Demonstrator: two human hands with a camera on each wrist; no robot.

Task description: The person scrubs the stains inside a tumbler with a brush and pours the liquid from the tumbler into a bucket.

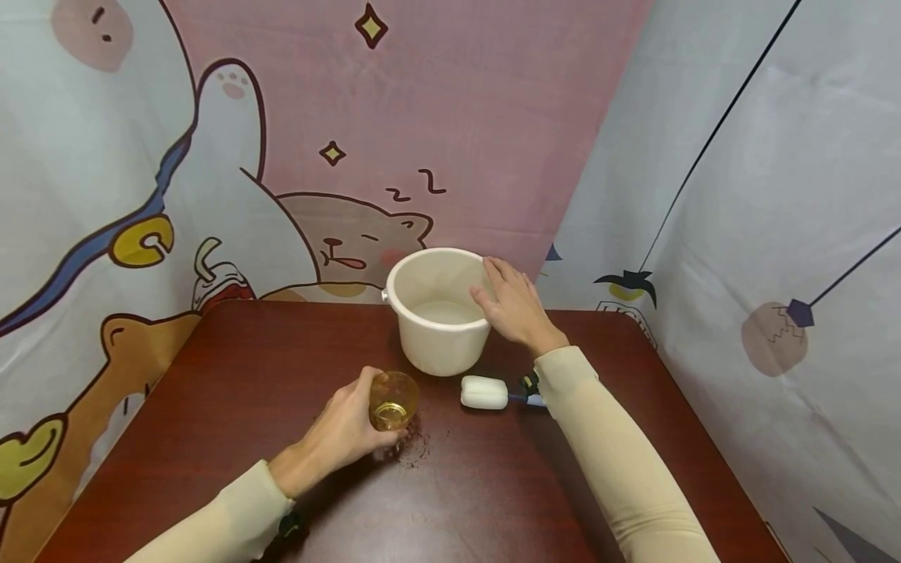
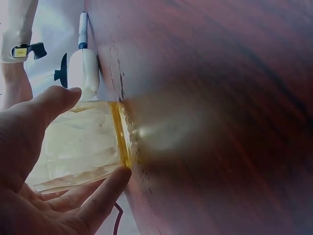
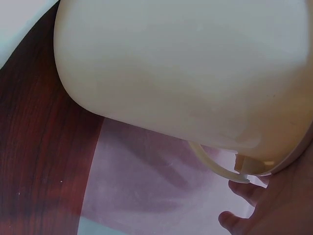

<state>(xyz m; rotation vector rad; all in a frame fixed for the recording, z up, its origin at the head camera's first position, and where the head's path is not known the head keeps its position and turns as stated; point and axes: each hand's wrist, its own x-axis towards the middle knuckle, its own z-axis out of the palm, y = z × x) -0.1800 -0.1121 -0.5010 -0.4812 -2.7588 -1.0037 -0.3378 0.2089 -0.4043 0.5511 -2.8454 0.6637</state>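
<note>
My left hand (image 1: 345, 422) grips a clear amber drinking glass (image 1: 394, 399), thumb on one side and fingers on the other. In the left wrist view the base of the glass (image 2: 80, 147) is close to the tabletop; whether it touches I cannot tell. Dark specks (image 1: 415, 450) lie scattered on the wood beside it. My right hand (image 1: 517, 305) holds the rim of a white bucket (image 1: 443, 344) at its right side, with the thumb over the inner edge. The bucket stands upright, its handle (image 3: 215, 166) hanging on the outside.
A sponge brush (image 1: 484, 392) with a white head and blue handle lies in front of the bucket, partly hidden by the right sleeve. The dark red wooden table (image 1: 281, 344) meets a cartoon-printed cloth (image 1: 493, 117) at the back and sides.
</note>
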